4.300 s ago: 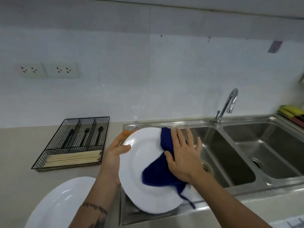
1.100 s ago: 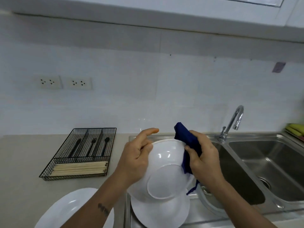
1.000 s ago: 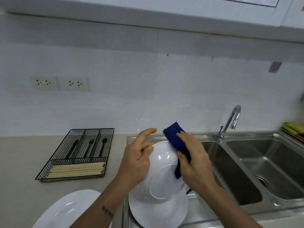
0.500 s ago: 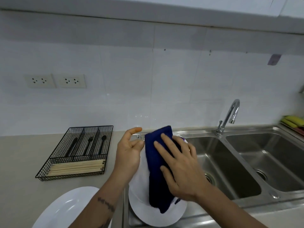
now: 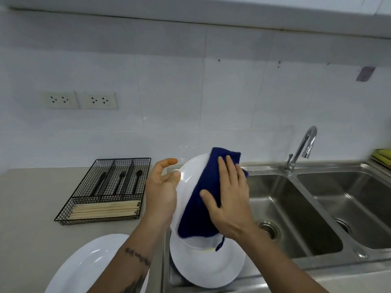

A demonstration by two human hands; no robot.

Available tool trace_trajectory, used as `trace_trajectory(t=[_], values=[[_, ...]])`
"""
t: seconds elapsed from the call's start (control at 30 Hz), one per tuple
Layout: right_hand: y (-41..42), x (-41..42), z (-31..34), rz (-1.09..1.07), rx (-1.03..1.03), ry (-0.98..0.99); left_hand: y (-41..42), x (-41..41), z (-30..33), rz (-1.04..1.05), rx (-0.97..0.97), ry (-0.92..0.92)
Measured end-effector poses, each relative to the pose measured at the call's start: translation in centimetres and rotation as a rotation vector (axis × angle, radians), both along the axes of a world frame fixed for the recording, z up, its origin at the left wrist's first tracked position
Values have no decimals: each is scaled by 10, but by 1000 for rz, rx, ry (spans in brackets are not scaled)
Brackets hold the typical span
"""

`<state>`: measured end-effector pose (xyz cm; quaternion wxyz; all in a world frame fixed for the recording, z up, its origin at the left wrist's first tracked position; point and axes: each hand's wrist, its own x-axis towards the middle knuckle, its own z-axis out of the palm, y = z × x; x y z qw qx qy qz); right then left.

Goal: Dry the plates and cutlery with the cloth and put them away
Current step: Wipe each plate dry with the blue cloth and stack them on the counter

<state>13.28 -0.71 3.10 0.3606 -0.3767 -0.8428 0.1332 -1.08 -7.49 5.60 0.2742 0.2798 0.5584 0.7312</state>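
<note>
Over sink (image 5: pixel 296 208): left hand (image 5: pixel 161 195) grips plate (image 5: pixel 187 178) rim | right hand (image 5: pixel 228 197) spread, pressing cloth (image 5: pixel 201 204) on it | I judge midway: plate below (image 5: pixel 207 269) undried, one left of sink (image 5: pixel 84 265) done.

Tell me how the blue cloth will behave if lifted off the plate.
The blue cloth is probably floppy: it drapes over the plate under the right hand, a loop dangling below. Likely light, and unlikely to slide.
</note>
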Motion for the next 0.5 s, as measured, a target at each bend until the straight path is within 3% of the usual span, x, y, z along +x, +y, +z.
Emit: trace_trajectory(t=[0.1,0.27,0.33,0.5], values=[[15,5,6,-24,105,-42,-4,2,-4,7,64,-156],[42,25,-1,-49,-221,224,-14,4,-18,9,79,-310],[44,31,-2,-41,-228,209,-13,2,-17,-57,61,-227],[50,50,19,28,-123,15,5,-25,2,-276,-77,241]])
